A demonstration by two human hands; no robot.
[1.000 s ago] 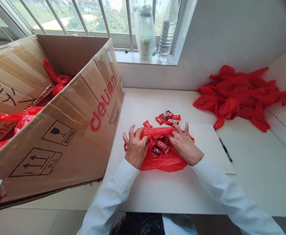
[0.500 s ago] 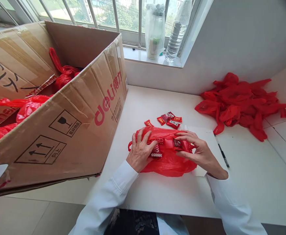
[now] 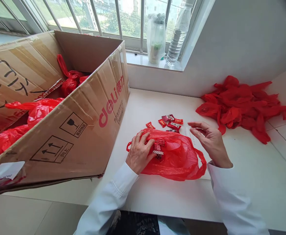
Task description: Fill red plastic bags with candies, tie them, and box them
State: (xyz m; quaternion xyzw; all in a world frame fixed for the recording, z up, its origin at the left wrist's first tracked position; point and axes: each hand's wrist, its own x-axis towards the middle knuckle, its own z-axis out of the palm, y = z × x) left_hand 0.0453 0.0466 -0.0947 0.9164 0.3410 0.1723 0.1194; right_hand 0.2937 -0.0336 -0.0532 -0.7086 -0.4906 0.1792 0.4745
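A thin red plastic bag (image 3: 179,158) lies on the white table in front of me, its handle loop spread to the right. My left hand (image 3: 140,150) is closed over the bag's left part, fingers curled on the film and thumb beside the snack packets. Small red and dark snack packets (image 3: 158,148) rest on or in the bag there; which, I cannot tell. My right hand (image 3: 208,140) hovers right of the bag, thumb and fingers apart, holding nothing. Just behind the bag several small wrapped packets (image 3: 174,125) lie loose.
A large open cardboard box (image 3: 91,130) holding filled red bags (image 3: 43,111) stands at left. A heap of red bags (image 3: 238,104) lies at the back right. On the windowsill stand a water bottle (image 3: 178,39) and a plastic-wrapped jar (image 3: 156,42). White paper (image 3: 190,135) lies beyond the bag.
My right hand has let go of the bag and lifted up and to the right. The bag's right side has spread out. A dark packet now shows at its back edge.
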